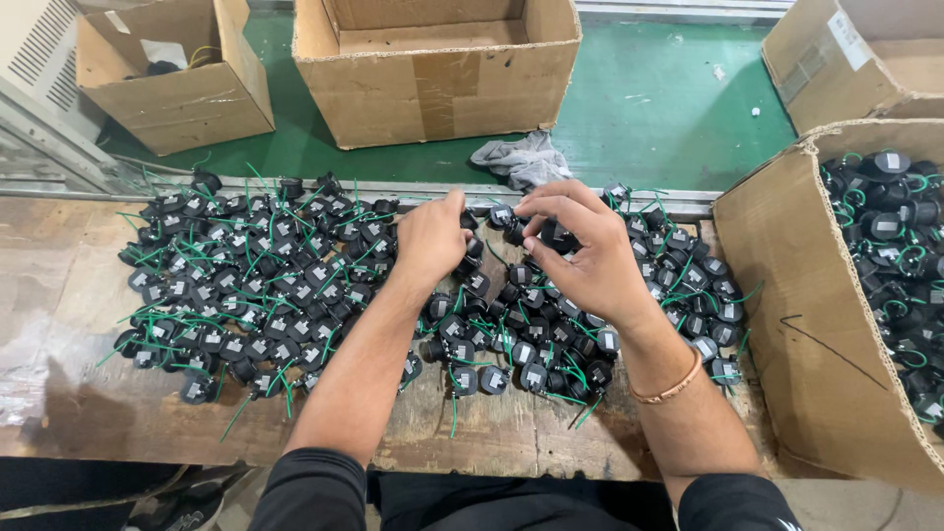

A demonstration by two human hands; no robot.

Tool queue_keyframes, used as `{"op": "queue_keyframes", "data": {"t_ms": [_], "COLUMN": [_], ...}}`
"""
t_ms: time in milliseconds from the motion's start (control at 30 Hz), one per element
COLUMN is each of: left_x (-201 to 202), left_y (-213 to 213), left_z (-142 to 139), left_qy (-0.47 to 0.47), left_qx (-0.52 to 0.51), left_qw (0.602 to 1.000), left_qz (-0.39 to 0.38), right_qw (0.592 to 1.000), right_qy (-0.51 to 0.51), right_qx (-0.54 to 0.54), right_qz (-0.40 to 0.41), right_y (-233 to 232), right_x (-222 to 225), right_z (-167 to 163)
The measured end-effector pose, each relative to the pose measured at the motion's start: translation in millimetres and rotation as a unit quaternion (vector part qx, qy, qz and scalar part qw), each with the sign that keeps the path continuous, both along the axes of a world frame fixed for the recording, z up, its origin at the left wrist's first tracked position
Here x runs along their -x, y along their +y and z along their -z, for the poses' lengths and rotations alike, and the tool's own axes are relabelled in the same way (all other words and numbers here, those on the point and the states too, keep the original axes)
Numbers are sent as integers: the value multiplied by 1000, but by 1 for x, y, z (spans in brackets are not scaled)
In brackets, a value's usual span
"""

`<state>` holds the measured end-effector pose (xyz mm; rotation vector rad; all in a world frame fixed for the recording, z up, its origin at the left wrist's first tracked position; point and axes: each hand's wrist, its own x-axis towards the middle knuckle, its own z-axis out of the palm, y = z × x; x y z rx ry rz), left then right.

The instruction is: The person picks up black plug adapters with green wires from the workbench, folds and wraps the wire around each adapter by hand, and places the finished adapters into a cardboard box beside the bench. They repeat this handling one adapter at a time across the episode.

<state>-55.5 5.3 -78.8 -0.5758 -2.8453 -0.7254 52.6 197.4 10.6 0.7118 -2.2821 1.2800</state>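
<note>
Right hand (580, 251) fingers grasp a black part (557, 236); left hand (430, 239) fingers curl onto the pile (265, 285) crowding the worktop (59, 295). Full carton (836, 295) right, rag (521, 157) behind.

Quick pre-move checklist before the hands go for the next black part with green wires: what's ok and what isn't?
1. Right hand has a black part at its fingertips: ok.
2. Left hand resting on the pile of black parts: ok; grip cannot tell.
3. Parts within reach on the wooden bench: ok.
4. Green wires free of tangles: not ok, they cross throughout the pile.
5. Box on the right has room: cannot tell, already holds many parts.
6. Grey rag away from the hands: ok.
</note>
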Motion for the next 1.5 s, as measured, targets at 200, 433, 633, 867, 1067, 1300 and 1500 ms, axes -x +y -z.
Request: {"op": "queue_keyframes", "data": {"t_ms": [200,433,633,867,1067,1300,1500], "left_x": [0,-7,2,8,-21,-66,-59], "left_y": [-3,1,-5,-22,-13,10,1], "left_z": [-4,2,2,-15,-49,-66,-69], "left_qy": [-9,14,4,73,-58,167,87], "left_qx": [-32,25,10,-87,-409,-369,-425], "left_qw": [999,1000,1000,993,885,899,863], "left_qz": [-36,11,-3,6,214,166,260], "right_qw": [1000,1000,1000,999,996,985,951], "right_qy": [-4,-7,-12,-49,-81,-148,-238], "right_qx": [6,2,4,9,-20,39,128], "right_qz": [1,26,24,16,-22,-76,-150], "right_y": [3,5,5,9,-1,8,33], "right_x": [0,0,-2,5,13,15,7], "right_z": [-3,-5,-6,-1,17,36,26]}}
